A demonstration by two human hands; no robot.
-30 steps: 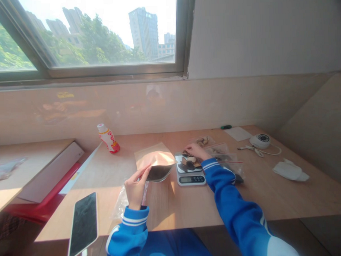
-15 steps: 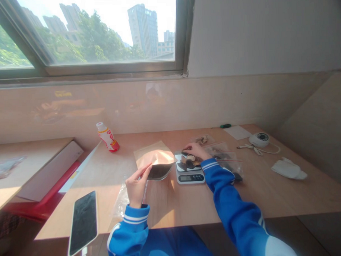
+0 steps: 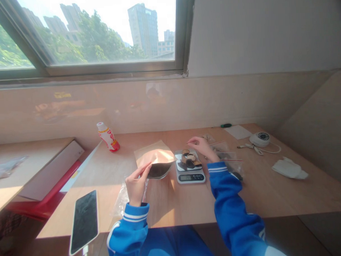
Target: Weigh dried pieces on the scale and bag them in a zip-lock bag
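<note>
My left hand pinches the near edge of a tan paper pouch and holds its dark mouth open on the wooden table. A small digital scale stands just right of the pouch, with several dark and pale pieces piled on its platform. My right hand hovers a little above and to the right of the scale, fingers loosely curled; whether it holds a piece is not visible.
Clear zip bags lie right of the scale. A small red-and-white bottle stands at the back left. A phone overhangs the near left edge. A round white device with cable, crumpled tissue, paper and a green pen are at the right.
My right hand has lifted off the pieces on the scale and drawn back to the right. My left hand still holds the pouch open in the same place.
</note>
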